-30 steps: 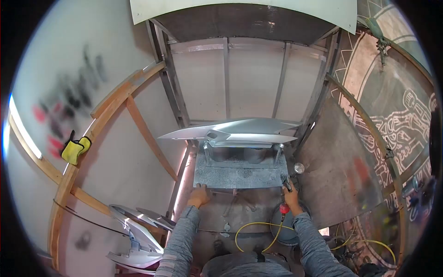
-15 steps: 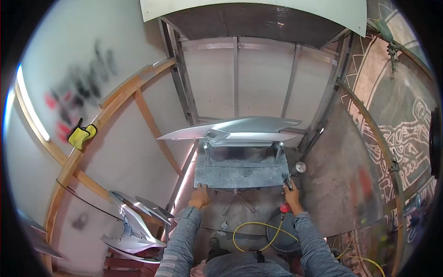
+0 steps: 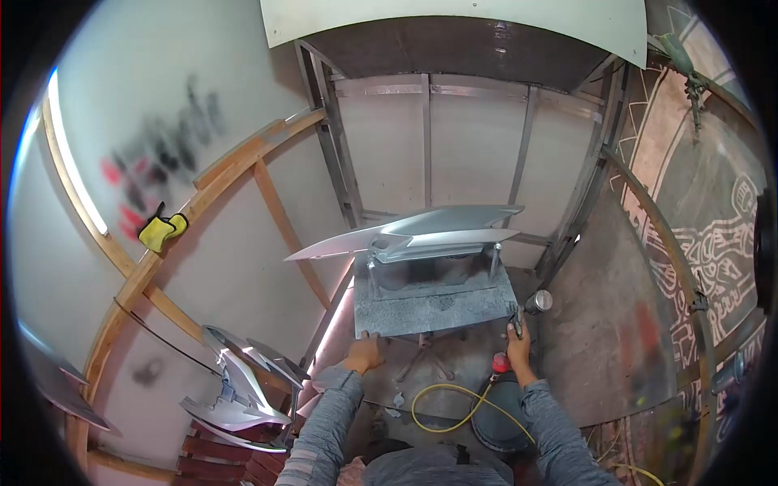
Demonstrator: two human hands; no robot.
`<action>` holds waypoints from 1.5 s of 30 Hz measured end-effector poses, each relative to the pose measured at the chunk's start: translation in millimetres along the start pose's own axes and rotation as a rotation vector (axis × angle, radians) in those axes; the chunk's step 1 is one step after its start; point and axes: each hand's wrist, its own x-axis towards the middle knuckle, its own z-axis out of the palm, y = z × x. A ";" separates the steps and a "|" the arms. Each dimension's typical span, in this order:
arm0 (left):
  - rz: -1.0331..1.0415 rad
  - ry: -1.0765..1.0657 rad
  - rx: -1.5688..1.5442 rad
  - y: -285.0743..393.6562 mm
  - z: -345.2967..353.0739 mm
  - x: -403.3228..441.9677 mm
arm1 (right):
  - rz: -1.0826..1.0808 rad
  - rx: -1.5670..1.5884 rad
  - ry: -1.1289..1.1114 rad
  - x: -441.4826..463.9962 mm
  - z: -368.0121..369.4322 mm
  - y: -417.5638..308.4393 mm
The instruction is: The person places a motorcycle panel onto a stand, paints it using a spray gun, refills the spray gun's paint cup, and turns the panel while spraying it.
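Observation:
A silver-painted body panel [image 3: 438, 231], long and pointed at its left end, rests on upright supports over a grey, paint-speckled board [image 3: 421, 312] ahead of me. My left hand [image 3: 364, 355] is closed at the board's near left corner, fingers at its edge. Close by the board's near right corner, my right hand [image 3: 519, 347] is wrapped around a spray gun [image 3: 514, 321]. A metal cup [image 3: 539, 302] shows just beyond the gun; how it attaches is unclear. Below the hand sits a red fitting [image 3: 502, 363], with a yellow hose [image 3: 442, 386] running from it.
More silver panels [image 3: 241, 389] lie at the lower left on a dark red slatted surface [image 3: 215, 454]. A yellow cloth [image 3: 162, 232] hangs on the wooden rail. A dark bucket [image 3: 498, 417] stands near my legs. Another spray gun [image 3: 693, 89] hangs upper right.
The board and panel have turned slightly, their left side coming nearer and right side going farther. My left hand has moved with the board's corner. The view has shifted a little.

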 end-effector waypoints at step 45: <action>0.394 0.262 -0.839 88.0 83.5 -34.0 | 0.183 0.092 -0.132 -95.8 -16.1 -24.5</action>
